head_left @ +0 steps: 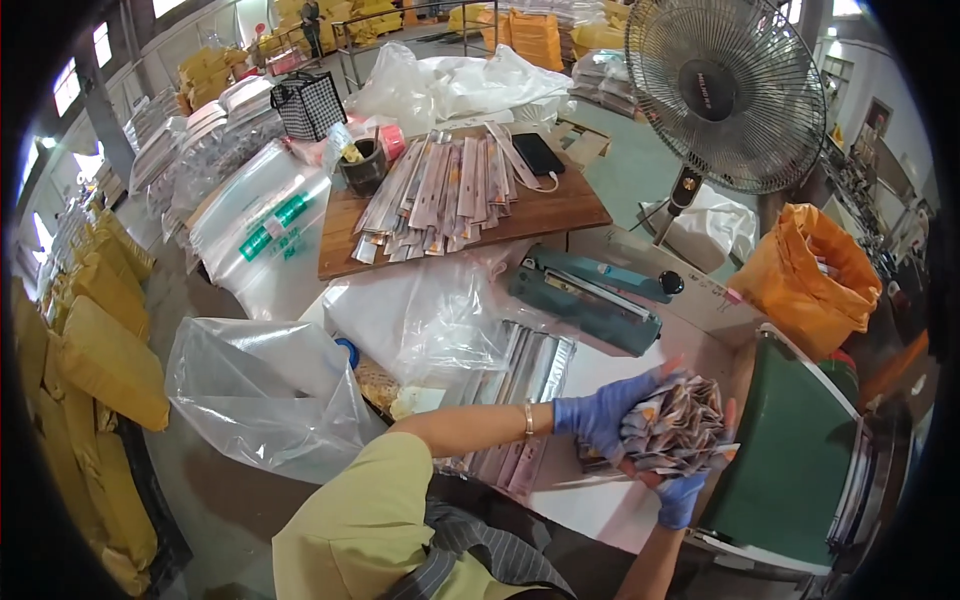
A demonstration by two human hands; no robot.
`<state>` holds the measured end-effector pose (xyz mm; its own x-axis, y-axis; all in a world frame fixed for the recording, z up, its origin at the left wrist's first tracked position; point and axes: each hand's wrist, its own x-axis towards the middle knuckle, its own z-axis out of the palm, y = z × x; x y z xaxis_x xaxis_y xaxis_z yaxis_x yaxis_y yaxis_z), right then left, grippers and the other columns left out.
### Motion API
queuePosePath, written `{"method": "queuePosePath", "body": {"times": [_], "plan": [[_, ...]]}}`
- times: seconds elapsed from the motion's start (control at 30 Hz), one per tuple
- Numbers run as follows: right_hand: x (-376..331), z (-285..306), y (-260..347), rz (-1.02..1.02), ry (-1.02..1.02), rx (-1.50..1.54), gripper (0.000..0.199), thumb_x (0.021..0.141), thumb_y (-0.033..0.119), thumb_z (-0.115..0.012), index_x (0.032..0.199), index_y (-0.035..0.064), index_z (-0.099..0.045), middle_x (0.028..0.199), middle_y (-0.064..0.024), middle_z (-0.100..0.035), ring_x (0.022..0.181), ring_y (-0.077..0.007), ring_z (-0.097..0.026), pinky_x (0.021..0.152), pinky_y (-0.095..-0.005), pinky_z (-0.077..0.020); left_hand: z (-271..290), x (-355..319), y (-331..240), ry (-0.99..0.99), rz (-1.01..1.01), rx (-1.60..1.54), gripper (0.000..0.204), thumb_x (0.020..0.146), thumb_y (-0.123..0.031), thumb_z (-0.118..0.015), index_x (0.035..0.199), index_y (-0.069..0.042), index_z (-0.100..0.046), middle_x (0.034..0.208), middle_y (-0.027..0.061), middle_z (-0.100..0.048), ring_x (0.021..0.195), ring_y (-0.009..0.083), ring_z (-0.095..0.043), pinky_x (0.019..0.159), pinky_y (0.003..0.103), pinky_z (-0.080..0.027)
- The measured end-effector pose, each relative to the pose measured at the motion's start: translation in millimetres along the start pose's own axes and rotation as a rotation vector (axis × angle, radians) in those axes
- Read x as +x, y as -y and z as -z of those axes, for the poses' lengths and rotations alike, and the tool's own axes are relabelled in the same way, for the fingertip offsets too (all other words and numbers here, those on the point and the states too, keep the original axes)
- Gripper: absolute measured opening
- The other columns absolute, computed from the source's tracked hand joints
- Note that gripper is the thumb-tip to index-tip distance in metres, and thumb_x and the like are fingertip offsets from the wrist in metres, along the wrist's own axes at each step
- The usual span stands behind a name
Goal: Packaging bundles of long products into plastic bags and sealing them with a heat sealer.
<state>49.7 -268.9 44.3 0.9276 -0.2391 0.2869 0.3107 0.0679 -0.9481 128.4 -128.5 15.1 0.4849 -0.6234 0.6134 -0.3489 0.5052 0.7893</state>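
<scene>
- The white table (600,500) is lying largely buried under clear plastic bags (265,390); only its near right part is showing bare.
- A green machine (790,470) is standing at the table's right edge, its far side running out of view.
- A teal heat sealer (590,295) is sitting near the table's far edge.
- A bundle of flat printed packets (675,425), fanned and crumpled-looking, is being held above the near right corner; its lower end is hiding behind the fingers.
- The left hand (595,415), blue-gloved, is clamping the bundle's left side.
- The right hand (682,497), blue-gloved, is gripping it from beneath, half hidden.
</scene>
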Motion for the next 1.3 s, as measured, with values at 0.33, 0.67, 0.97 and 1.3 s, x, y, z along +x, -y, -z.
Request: {"method": "queuePosePath", "body": {"times": [0.33, 0.67, 0.97, 1.3], "plan": [[-6.3, -8.5, 14.2, 0.188, 0.085, -0.204, 0.062, 0.065, 0.027, -0.071, 0.112, -0.0056, -0.047, 0.107, -0.0115, -0.053, 0.096, -0.0189, -0.053, 0.083, -0.0303, -0.0425, -21.9, -12.9, -17.7, -0.032, 0.196, -0.205, 0.078, 0.054, -0.015, -0.08, 0.121, -0.001, -0.042, 0.111, 0.0074, -0.053, 0.104, 0.0149, -0.047, 0.093, 0.03, -0.036], [-20.9, -92.1, -78.8, -0.761, 0.742, 0.396, 0.041, 0.061, 0.026, -0.059, 0.089, -0.0044, -0.059, 0.084, -0.0087, -0.059, 0.075, -0.0144, -0.055, 0.07, -0.0234, -0.0431, -37.8, -172.1, -65.0, -0.914, 0.846, -0.873, 0.045, 0.075, -0.034, -0.065, 0.107, -0.005, -0.051, 0.097, 0.008, -0.056, 0.082, 0.0168, -0.056, 0.077, 0.029, -0.045], [-44.3, -217.1, -134.9, -0.64, 1.081, 0.246, 0.024, 0.075, 0.015, -0.059, 0.094, 0.0, -0.064, 0.088, -0.0071, -0.063, 0.084, -0.0128, -0.058, 0.076, -0.0226, -0.0435, 90.5, -251.8, -104.6, -0.66, 0.686, 1.612, 0.028, 0.077, -0.018, -0.055, 0.102, -0.005, -0.053, 0.09, 0.0185, -0.057, 0.077, 0.0349, -0.057, 0.067, 0.035, -0.047], [-46.1, -159.3, -208.7, -0.488, 0.877, 0.46, 0.071, 0.08, 0.041, -0.057, 0.131, 0.0016, -0.027, 0.127, -0.0148, -0.039, 0.11, -0.0288, -0.046, 0.09, -0.039, -0.0421, -4.8, -247.5, -103.3, -1.139, 0.766, 0.312, 0.047, 0.079, -0.003, -0.045, 0.125, -0.001, -0.036, 0.112, 0.0093, -0.054, 0.087, 0.0222, -0.058, 0.075, 0.032, -0.046]]}}
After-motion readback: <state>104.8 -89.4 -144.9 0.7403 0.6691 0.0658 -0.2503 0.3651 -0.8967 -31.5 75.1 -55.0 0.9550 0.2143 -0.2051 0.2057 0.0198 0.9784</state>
